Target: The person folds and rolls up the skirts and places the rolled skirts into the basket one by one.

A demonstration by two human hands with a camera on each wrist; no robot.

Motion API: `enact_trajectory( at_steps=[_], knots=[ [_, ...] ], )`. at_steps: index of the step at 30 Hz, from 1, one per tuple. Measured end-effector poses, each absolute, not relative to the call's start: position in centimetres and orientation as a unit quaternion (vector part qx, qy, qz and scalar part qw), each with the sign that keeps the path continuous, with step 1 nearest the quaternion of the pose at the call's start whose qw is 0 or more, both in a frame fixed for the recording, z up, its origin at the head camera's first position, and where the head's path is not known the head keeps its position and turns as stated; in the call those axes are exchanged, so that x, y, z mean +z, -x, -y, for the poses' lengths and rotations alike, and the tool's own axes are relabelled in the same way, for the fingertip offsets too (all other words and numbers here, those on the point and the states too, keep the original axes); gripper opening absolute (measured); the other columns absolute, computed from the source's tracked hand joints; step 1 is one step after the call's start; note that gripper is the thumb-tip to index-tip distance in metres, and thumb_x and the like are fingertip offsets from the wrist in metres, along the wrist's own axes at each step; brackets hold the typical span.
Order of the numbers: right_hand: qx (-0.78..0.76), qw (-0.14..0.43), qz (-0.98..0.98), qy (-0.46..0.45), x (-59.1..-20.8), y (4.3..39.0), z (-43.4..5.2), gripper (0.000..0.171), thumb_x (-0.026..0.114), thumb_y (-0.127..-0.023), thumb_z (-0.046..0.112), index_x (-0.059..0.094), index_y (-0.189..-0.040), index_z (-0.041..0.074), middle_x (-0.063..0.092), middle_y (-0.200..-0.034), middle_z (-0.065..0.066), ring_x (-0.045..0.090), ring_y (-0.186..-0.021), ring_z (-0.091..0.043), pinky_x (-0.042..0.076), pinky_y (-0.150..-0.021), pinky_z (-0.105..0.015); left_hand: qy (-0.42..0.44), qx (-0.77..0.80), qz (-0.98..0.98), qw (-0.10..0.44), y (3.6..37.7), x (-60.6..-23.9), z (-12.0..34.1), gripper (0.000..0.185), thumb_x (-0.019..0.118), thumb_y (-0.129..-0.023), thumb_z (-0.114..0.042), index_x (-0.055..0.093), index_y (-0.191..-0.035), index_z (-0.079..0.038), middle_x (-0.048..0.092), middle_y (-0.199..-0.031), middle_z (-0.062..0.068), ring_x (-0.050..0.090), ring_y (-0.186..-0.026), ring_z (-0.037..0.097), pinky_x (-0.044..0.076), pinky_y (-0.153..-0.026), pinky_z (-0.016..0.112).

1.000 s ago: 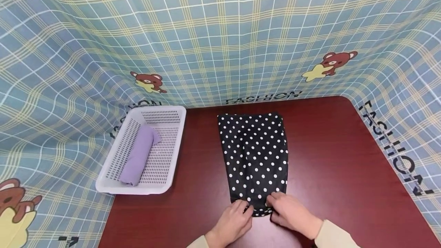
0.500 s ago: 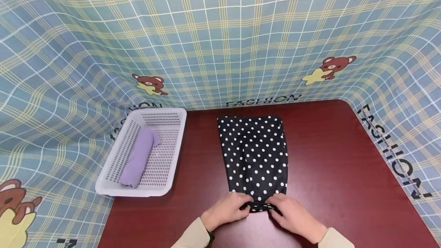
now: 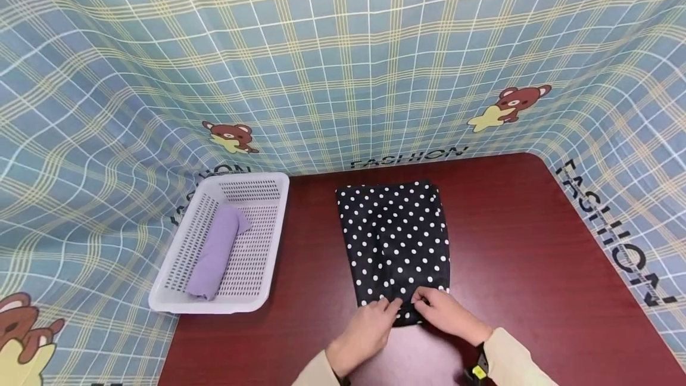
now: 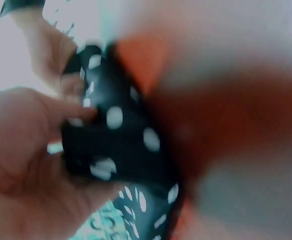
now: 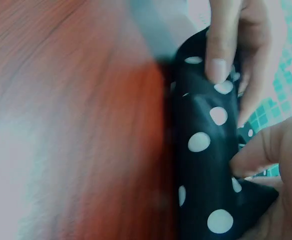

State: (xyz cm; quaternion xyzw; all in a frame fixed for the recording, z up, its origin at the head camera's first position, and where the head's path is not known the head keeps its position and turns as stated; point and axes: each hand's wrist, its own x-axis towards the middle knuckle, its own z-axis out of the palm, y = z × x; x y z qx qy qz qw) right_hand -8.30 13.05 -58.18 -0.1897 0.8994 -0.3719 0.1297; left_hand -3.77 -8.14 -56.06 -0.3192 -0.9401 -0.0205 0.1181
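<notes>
A black cloth with white polka dots [image 3: 399,237] lies flat on the table, its near end turned over into a thick roll [image 5: 206,145]. My left hand [image 3: 370,329] is at the near left of the cloth; in the left wrist view its thumb and fingers pinch the rolled edge [image 4: 115,145]. My right hand [image 3: 442,314] is opposite, close to the left, and pinches a flap of the cloth beside the roll in the right wrist view. The fingertips of both hands nearly meet over the near end. The underside of the roll is hidden.
A white plastic basket [image 3: 278,237] stands at the left of the dark red table [image 3: 514,243], holding a rolled purple cloth [image 3: 217,252]. A plaid curtain [image 3: 370,64] with bears hangs around the back and sides.
The cloth's near edge has been rolled a little farther away from me. Both hands have shifted inward, closer to each other. Basket and purple cloth stay where they were.
</notes>
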Motion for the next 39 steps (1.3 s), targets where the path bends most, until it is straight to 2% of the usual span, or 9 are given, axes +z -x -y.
enact_trajectory(
  at_steps=[3,8,10,13,18,22,27,29,39],
  knots=[
    [-0.355,0.114,-0.913,0.169,-58.2,8.8,-13.2,0.007,0.06,-0.091,0.013,0.062,-0.088,0.019,0.058,-0.074,0.009,0.051,-0.067,-0.001,0.045,-0.065,-0.023,0.347,-0.123,0.93,-0.005,6.3,-56.0,8.9,0.031,0.061,-0.096,-0.019,0.066,-0.127,-0.015,0.074,-0.099,-0.001,0.071,-0.082,0.01,0.055,-0.069,0.022],
    [-0.245,-0.098,-0.933,0.246,-58.5,8.1,-13.0,0.022,0.072,-0.077,0.012,0.066,-0.097,0.015,0.061,-0.095,0.001,0.06,-0.088,-0.017,0.049,-0.082,-0.037,0.308,-0.293,0.881,-0.208,9.6,-56.4,9.8,0.034,0.051,-0.102,-0.016,0.064,-0.134,-0.015,0.073,-0.126,0.001,0.067,-0.112,0.006,0.051,-0.096,0.02],
    [-0.206,-0.17,-0.915,0.304,-58.6,7.6,-12.7,0.03,0.075,-0.073,0.013,0.069,-0.102,0.014,0.064,-0.105,-0.002,0.062,-0.1,-0.022,0.048,-0.091,-0.044,0.296,-0.332,0.861,-0.245,10.2,-56.6,10.2,0.034,0.052,-0.102,-0.015,0.063,-0.134,-0.015,0.072,-0.128,0.002,0.065,-0.111,0.004,0.049,-0.097,0.018],
    [-0.185,-0.186,-0.893,0.366,-58.7,6.8,-12.2,0.045,0.081,-0.071,0.022,0.07,-0.113,0.012,0.069,-0.112,-0.001,0.064,-0.107,-0.021,0.049,-0.098,-0.042,0.283,-0.365,0.845,-0.27,10.9,-56.8,10.7,0.031,0.054,-0.101,-0.015,0.062,-0.131,-0.017,0.071,-0.125,0.004,0.063,-0.105,0.0,0.049,-0.091,0.016],
    [-0.156,-0.186,-0.9,0.361,-58.9,6.2,-11.6,0.06,0.084,-0.066,0.024,0.068,-0.122,0.009,0.071,-0.112,0.001,0.067,-0.102,-0.017,0.055,-0.088,-0.036,0.251,-0.397,0.835,-0.287,11.3,-56.4,10.7,0.025,0.057,-0.099,-0.015,0.062,-0.123,-0.015,0.072,-0.112,0.008,0.059,-0.088,-0.002,0.046,-0.08,0.014],
    [-0.133,-0.224,-0.901,0.347,-59.1,6.6,-10.9,0.052,0.081,-0.057,0.021,0.071,-0.106,0.012,0.068,-0.088,0.004,0.063,-0.078,-0.015,0.051,-0.069,-0.032,0.251,-0.346,0.881,-0.205,9.9,-56.1,9.8,0.021,0.059,-0.097,-0.014,0.066,-0.116,-0.014,0.072,-0.111,0.005,0.064,-0.096,0.005,0.05,-0.085,0.019],
    [-0.158,-0.198,-0.915,0.314,-58.7,7.8,-10.9,0.029,0.08,-0.054,0.027,0.065,-0.078,0.022,0.058,-0.064,0.011,0.056,-0.058,-0.012,0.043,-0.052,-0.028,0.325,-0.145,0.923,0.144,6.7,-55.9,7.6,0.017,0.066,-0.081,-0.014,0.069,-0.097,-0.016,0.063,-0.102,-0.002,0.06,-0.095,0.013,0.051,-0.087,0.027],
    [-0.184,-0.182,-0.918,0.3,-58.6,8.5,-11.2,0.023,0.079,-0.056,0.027,0.061,-0.071,0.027,0.056,-0.06,0.014,0.056,-0.057,-0.009,0.042,-0.05,-0.028,0.34,-0.102,0.904,0.238,5.8,-56.1,7.1,0.023,0.068,-0.075,-0.017,0.068,-0.098,-0.017,0.062,-0.101,-0.004,0.06,-0.095,0.012,0.05,-0.088,0.027],
    [-0.244,-0.035,-0.933,0.262,-59.3,10.5,-10.9,0.024,0.072,-0.076,0.027,0.056,-0.059,0.034,0.044,-0.052,0.02,0.04,-0.049,0.001,0.034,-0.047,-0.023,0.267,0.048,0.94,0.204,4.1,-59.4,5.9,0.063,0.068,-0.071,-0.03,0.053,-0.129,-0.012,0.058,-0.117,0.002,0.058,-0.111,0.016,0.045,-0.103,0.033]
  ],
)
